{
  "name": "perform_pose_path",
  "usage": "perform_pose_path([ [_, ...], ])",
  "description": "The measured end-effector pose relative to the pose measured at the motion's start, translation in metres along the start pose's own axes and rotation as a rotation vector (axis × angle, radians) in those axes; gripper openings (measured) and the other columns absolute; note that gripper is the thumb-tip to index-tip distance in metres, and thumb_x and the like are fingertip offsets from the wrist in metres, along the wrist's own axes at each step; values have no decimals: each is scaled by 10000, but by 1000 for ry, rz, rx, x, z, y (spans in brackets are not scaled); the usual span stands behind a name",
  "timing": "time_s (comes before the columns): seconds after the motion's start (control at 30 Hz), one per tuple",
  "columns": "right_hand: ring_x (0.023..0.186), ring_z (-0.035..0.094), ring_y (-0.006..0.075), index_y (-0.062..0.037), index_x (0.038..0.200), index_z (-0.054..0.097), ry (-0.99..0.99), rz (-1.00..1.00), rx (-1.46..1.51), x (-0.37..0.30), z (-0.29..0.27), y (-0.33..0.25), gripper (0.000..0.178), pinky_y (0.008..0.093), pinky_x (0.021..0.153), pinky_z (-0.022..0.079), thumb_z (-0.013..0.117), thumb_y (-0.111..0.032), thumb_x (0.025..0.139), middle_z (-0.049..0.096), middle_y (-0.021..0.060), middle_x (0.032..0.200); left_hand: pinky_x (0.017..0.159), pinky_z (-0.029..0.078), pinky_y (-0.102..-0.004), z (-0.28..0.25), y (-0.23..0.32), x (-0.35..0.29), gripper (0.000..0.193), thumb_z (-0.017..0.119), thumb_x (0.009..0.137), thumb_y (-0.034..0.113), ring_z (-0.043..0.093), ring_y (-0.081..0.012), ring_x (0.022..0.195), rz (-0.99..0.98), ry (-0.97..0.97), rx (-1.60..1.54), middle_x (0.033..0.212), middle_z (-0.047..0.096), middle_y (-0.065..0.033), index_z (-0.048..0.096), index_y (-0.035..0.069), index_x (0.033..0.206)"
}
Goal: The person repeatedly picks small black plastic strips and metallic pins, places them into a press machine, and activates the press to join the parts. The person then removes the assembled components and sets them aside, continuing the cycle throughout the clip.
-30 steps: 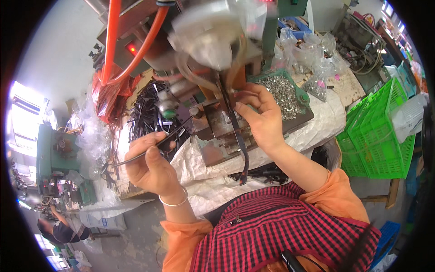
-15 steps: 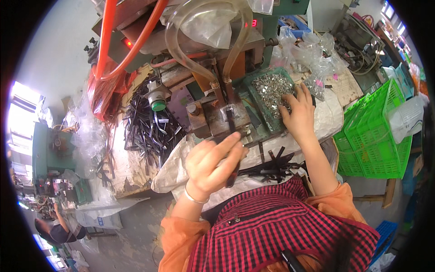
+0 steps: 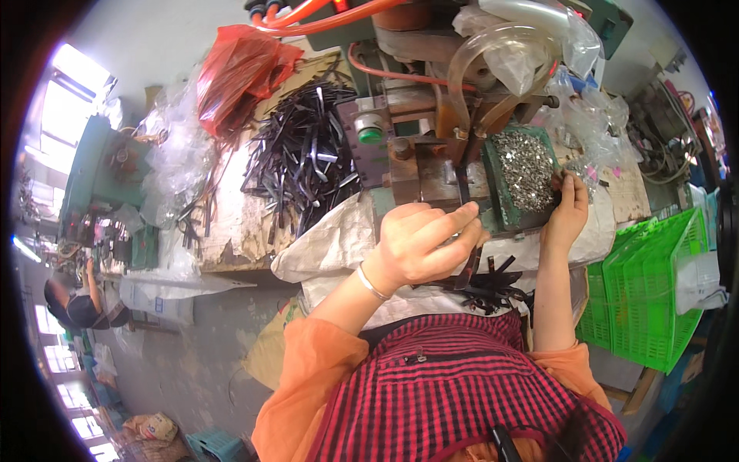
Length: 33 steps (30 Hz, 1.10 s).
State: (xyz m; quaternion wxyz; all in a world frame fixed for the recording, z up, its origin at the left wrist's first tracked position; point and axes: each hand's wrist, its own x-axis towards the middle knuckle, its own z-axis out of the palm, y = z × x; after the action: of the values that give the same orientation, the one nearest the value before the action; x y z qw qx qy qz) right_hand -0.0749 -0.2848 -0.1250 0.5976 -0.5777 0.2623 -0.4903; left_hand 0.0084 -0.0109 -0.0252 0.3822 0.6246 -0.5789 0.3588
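Note:
My left hand (image 3: 431,242) is closed around a narrow black strip (image 3: 468,271) in front of the press. One end of the strip lies in the metal die block (image 3: 431,171); the other sticks out below my fingers. At the right edge of a green tray (image 3: 504,206), my right hand (image 3: 568,209) has its fingertips pinched together. Whatever is in that pinch is too small and dark to make out. Small shiny metal pieces (image 3: 527,169) are heaped in the tray.
A big pile of black strips (image 3: 304,154) lies left of the press, and more strips (image 3: 496,286) lie before me. A red plastic bag (image 3: 239,77) sits behind the pile. Green crates (image 3: 650,285) stand at right. Another person (image 3: 85,300) works far left.
The view has shifted. My right hand's fingers were spread over the metal pieces; now they are pinched at the tray's right edge. My left hand still holds the black strip at the die block.

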Motion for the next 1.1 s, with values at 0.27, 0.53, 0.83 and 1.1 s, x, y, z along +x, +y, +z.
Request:
perform_pose_path([
  [0.27,956,660,128,-3,1219,658,-85,-21,52,-9,35,-12,197,268,904,519,604,-85,1048,699,52,1082,602,520,-321,-82,14,-60,198,799,804,75,653,-198,666,-403,109,576,956,763,-65,780,106,999],
  [0.53,988,657,115,-2,1185,667,-253,-89,-52,-6,51,-33,172,262,909,511,626,-60,1029,707,48,1067,898,496,-432,-186,-84,-134,121,794,798,157,621,-329,987,-933,-332,943,978,687,-116,772,63,871],
  [0.83,982,652,104,7,1118,703,-191,-273,-398,-20,-10,-29,144,255,898,493,666,-52,992,728,40,1055,646,523,-390,-159,-117,-153,291,847,788,254,690,-273,659,-1555,-391,559,720,719,-164,753,-19,820],
  [1.1,971,682,143,-9,1047,755,-307,-159,-425,-40,-10,-82,126,276,905,515,703,-17,932,754,59,1034,594,482,-258,-160,-69,-113,188,784,864,66,620,-110,646,-1419,-63,95,780,679,-49,677,-21,991],
])
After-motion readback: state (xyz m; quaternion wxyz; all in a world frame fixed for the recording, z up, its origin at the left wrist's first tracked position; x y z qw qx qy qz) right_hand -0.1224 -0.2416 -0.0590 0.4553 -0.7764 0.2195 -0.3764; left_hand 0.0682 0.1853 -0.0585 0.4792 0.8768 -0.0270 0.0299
